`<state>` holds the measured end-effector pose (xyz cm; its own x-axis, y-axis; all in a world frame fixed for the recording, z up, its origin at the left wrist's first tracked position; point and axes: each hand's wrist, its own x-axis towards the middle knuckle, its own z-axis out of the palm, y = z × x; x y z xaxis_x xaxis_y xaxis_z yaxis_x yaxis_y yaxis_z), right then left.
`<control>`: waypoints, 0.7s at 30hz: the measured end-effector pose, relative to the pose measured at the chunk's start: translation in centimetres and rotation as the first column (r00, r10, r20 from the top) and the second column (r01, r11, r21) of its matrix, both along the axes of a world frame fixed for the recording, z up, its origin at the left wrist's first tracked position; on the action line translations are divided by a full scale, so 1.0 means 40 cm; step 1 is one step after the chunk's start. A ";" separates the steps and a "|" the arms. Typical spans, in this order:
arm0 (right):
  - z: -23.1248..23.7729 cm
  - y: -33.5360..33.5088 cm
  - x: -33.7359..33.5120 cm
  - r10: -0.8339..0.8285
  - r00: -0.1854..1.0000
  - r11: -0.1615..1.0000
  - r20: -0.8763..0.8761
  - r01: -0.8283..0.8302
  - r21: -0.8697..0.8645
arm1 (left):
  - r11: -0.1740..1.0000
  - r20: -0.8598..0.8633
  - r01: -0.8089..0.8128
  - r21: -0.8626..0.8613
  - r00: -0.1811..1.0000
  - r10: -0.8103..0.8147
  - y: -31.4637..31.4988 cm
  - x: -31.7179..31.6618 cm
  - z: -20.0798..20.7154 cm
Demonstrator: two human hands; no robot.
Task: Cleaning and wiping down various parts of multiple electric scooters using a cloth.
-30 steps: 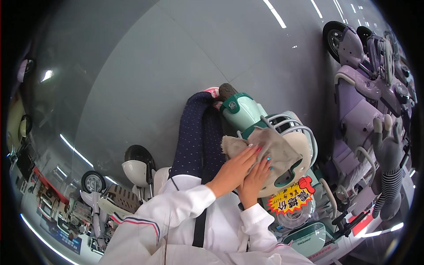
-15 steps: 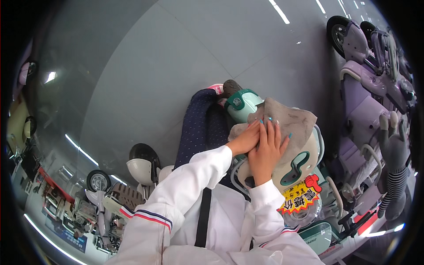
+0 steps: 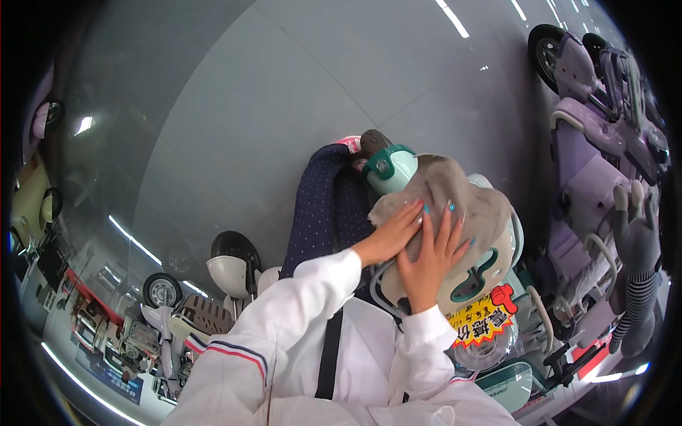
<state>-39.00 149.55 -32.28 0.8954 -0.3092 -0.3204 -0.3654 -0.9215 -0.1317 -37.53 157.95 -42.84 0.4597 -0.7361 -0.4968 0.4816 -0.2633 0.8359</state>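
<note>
A grey-brown cloth [image 3: 444, 186] lies rumpled over the seat-like cream top of a mint and cream scooter [image 3: 501, 259]. On the cloth's near left part rests my left hand [image 3: 392, 233], its fingers stretched out together and pointing up to the right. Close beside it, my right hand [image 3: 433, 257] lies flat with spread fingers, the fingertips on the cloth and the palm by its lower edge. The two hands nearly touch at the fingers and thumb. Below the cloth, a dark green curved recess [image 3: 474, 275] shows in the cream surface.
A yellow sign with a red thumb shape [image 3: 483, 323] sits close to my right wrist. Purple scooters [image 3: 590, 177] stand along the right, with a grey mannequin-like hand [image 3: 636, 227] near them. A white and black scooter part [image 3: 231, 266] is left of my left arm. Grey floor [image 3: 284, 92] lies beyond.
The hands, overlapped earlier, have come slightly apart. The cloth's right corner, spread out before, is now bunched and draped down. More of the scooter's mint part shows behind it.
</note>
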 end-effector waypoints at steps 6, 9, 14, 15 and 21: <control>-0.015 0.013 -0.003 0.059 0.998 0.997 -0.012 -0.060 -0.048 | 0.994 0.046 0.100 -0.031 0.994 -0.099 -0.012 0.104 0.011; -0.023 0.013 0.021 0.042 0.999 0.999 -0.016 -0.042 -0.015 | 0.996 0.024 0.078 0.031 0.997 -0.079 -0.035 0.094 -0.026; -0.020 0.018 -0.024 -0.084 0.994 0.994 0.071 0.089 -0.062 | 0.982 0.016 0.071 0.173 0.997 -0.075 0.001 0.074 0.064; -0.020 0.022 -0.021 -0.091 0.993 0.994 0.072 0.095 -0.060 | 0.982 0.017 0.077 0.175 0.997 -0.081 0.003 0.079 0.071; -0.048 0.054 -0.006 -0.186 0.972 0.963 0.142 0.209 -0.169 | 0.977 0.010 0.115 0.181 0.993 -0.118 0.004 0.090 0.041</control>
<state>-39.22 151.71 -34.20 0.8396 -0.5267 -0.1330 -0.5340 -0.8451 -0.0250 -33.94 158.10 -41.20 0.3874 -0.6849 -0.6171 0.4222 -0.4632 0.7792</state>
